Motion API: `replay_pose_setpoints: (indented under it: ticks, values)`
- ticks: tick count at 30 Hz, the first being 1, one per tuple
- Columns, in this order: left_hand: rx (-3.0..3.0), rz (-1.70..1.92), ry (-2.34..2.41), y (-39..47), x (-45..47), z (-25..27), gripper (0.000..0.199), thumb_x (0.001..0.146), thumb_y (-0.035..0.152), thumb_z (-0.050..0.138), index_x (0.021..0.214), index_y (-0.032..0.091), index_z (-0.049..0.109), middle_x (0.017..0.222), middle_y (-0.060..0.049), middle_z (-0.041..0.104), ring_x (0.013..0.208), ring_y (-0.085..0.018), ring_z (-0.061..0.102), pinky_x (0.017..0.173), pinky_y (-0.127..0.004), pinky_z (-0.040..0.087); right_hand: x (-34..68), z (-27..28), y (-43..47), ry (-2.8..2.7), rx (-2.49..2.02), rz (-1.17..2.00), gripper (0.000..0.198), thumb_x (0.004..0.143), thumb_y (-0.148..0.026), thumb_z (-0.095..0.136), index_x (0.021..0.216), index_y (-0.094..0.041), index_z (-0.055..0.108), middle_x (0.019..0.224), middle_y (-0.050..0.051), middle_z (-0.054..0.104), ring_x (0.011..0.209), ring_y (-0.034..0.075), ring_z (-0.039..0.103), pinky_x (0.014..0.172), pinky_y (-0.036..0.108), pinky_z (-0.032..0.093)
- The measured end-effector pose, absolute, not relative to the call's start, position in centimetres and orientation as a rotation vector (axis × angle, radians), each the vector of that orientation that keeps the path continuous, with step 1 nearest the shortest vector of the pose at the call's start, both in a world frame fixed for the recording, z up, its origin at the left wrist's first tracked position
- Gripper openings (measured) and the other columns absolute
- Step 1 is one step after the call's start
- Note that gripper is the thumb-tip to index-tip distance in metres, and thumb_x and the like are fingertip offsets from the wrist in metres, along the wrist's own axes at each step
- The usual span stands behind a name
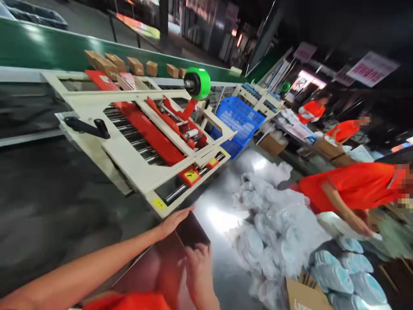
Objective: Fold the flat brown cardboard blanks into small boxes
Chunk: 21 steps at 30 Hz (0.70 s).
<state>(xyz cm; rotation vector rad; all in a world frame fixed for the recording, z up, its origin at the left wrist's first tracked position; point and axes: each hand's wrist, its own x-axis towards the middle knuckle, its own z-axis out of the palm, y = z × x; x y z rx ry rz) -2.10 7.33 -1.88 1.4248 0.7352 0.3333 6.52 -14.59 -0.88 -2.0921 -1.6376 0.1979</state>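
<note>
A small dark brown carton is between my two hands above the shiny metal table. My left hand lies along its far left side, fingers stretched toward the far corner. At its near right side, my right hand has its fingers curled against the carton. Image blur and shadow hide the carton's details and most of its underside. Just beyond my left hand stands the cream frame of a carton sealing machine, with red guides, rollers and a green tape roll.
Bagged pale round items are heaped on the table at the right, with an open cardboard box close by. A co-worker in an orange shirt stands beyond them. A blue crate and small cartons on a green conveyor lie farther back.
</note>
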Motion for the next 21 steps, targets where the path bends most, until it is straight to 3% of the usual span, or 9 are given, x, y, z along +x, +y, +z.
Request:
replay_pose_setpoints:
  ticks: [3, 5, 6, 9, 12, 17, 21]
  values:
    - [1.515, 0.289, 0.76, 6.7, -2.0, -1.6, 0.099, 0.086, 0.096, 0.047, 0.136, 0.016, 0.076, 0.149, -0.015, 0.071, 0.147, -0.038, 0.059, 0.135, -0.052, 0.035, 11.0, 0.4, -16.4, -1.348, -2.065, 0.412, 0.037, 0.1, -0.033, 0.054, 0.129, -0.032, 0.075, 0.125, 0.008, 0.082, 0.124, 0.03, 0.074, 0.119, 0.06, 0.054]
    - [1.578, 0.291, 0.75, 6.2, -2.2, -1.7, 0.089, 0.093, 0.089, 0.045, 0.135, 0.016, 0.075, 0.144, -0.014, 0.074, 0.144, -0.036, 0.062, 0.134, -0.051, 0.037, 16.5, 1.2, -17.8, -0.933, -2.221, 0.247, 0.043, 0.097, -0.044, 0.049, 0.118, -0.023, 0.079, 0.122, 0.015, 0.08, 0.118, 0.032, 0.075, 0.11, 0.051, 0.06]
    - [1.6, 0.293, 0.742, 5.9, -2.3, -1.8, 0.083, 0.097, 0.084, 0.044, 0.135, 0.016, 0.074, 0.143, -0.013, 0.074, 0.143, -0.035, 0.062, 0.134, -0.049, 0.038, 19.3, 1.4, -18.5, -0.798, -2.292, 0.178, 0.05, 0.094, -0.046, 0.047, 0.12, -0.017, 0.078, 0.123, 0.022, 0.077, 0.12, 0.037, 0.073, 0.109, 0.056, 0.058]
    - [1.631, 0.267, 0.703, 5.3, -2.0, -2.3, 0.069, 0.106, 0.071, 0.042, 0.139, 0.018, 0.072, 0.143, -0.011, 0.074, 0.142, -0.032, 0.063, 0.133, -0.044, 0.04, 26.0, 0.7, -20.7, -0.637, -2.414, 0.154, 0.065, 0.068, -0.049, 0.066, 0.118, -0.009, 0.075, 0.122, 0.032, 0.071, 0.128, 0.053, 0.065, 0.107, 0.068, 0.051]
    - [1.638, 0.238, 0.673, 5.0, -1.3, -2.8, 0.066, 0.109, 0.065, 0.039, 0.141, 0.018, 0.071, 0.144, -0.01, 0.074, 0.143, -0.031, 0.062, 0.133, -0.042, 0.041, 29.5, -0.7, -21.8, -0.581, -2.453, 0.234, 0.058, 0.053, -0.05, 0.072, 0.101, -0.018, 0.076, 0.112, 0.027, 0.073, 0.122, 0.055, 0.066, 0.107, 0.067, 0.048]
    - [1.645, 0.244, 0.653, 5.1, -0.7, -3.1, 0.065, 0.109, 0.065, 0.039, 0.141, 0.02, 0.072, 0.143, -0.009, 0.075, 0.141, -0.03, 0.064, 0.131, -0.04, 0.042, 31.7, 1.1, -21.3, -0.374, -2.476, 0.263, 0.048, 0.063, -0.065, 0.064, 0.092, -0.028, 0.066, 0.09, 0.02, 0.075, 0.101, 0.05, 0.074, 0.096, 0.063, 0.054]
    - [1.643, 0.248, 0.678, 4.8, 0.0, -2.6, 0.065, 0.108, 0.065, 0.039, 0.136, 0.018, 0.074, 0.141, -0.012, 0.075, 0.138, -0.032, 0.065, 0.129, -0.044, 0.043, 27.7, 5.5, -20.1, -0.425, -2.401, 0.226, 0.061, 0.078, -0.075, 0.059, 0.119, -0.031, 0.067, 0.128, 0.019, 0.076, 0.13, 0.042, 0.07, 0.107, 0.055, 0.056]
